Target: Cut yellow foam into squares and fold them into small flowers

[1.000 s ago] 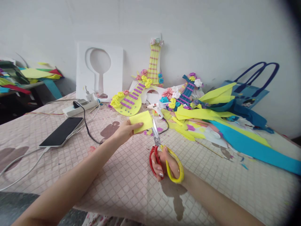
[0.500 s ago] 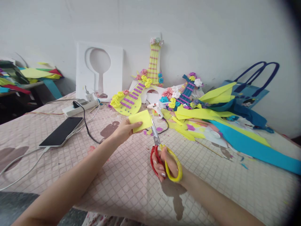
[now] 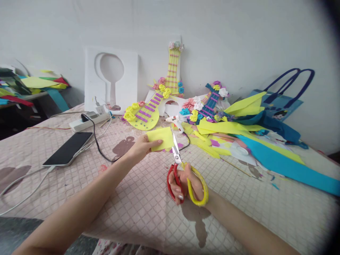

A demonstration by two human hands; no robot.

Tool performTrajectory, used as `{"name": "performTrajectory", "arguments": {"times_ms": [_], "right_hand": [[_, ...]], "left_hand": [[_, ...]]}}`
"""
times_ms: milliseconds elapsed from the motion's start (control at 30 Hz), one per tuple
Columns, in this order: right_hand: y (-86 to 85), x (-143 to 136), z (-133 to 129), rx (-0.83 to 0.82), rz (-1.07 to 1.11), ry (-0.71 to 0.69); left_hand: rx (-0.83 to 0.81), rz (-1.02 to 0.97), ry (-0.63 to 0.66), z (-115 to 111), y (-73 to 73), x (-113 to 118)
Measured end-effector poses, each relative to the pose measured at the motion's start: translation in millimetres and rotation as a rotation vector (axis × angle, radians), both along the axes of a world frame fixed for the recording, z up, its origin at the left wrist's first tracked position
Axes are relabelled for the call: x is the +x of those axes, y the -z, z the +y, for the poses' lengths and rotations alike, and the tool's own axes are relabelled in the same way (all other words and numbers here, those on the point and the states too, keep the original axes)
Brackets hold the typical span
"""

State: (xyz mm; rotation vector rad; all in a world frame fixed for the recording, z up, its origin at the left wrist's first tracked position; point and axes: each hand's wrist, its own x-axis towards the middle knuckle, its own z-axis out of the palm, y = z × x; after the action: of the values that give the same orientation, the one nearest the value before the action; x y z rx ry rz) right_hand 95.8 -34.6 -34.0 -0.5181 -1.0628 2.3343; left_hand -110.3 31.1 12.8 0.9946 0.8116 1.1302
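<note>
A yellow paper piece [image 3: 165, 136] is pinched between the thumb and fingers of my left hand [image 3: 143, 147]. My right hand [image 3: 186, 182] is wrapped in the handles of a pair of scissors [image 3: 176, 158], one handle red and one yellow. The blades point up and away from me, parted a little, with their tips close to the paper's right edge. Behind the paper, a white glue gun [image 3: 176, 123] rests on the quilted table cover [image 3: 148, 202].
Paper-flowered guitar shapes [image 3: 147, 115] stand by the wall, beside a white cut-out board [image 3: 132, 78]. Yellow and blue paper strips [image 3: 276, 159] spread across the right, before a blue bag [image 3: 294, 106]. A phone [image 3: 67, 148] and power strip [image 3: 79, 123] lie left, with cables.
The yellow paper has shifted slightly right and lies flatter to view. The scissors' handles have spread wider apart, and the blades have opened more.
</note>
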Motion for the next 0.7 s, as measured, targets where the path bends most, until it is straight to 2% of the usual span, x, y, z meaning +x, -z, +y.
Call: {"name": "performTrajectory", "arguments": {"times_ms": [400,700], "right_hand": [[-0.9,-1.2,-0.6,-0.011,0.041,0.042],[1.8,-2.4,-0.2,-0.033,0.072,0.009]], "left_hand": [[0.016,0.016,0.005,1.1,1.8,0.3],[0.018,0.024,0.012,3.6,1.8,-2.9]]}}
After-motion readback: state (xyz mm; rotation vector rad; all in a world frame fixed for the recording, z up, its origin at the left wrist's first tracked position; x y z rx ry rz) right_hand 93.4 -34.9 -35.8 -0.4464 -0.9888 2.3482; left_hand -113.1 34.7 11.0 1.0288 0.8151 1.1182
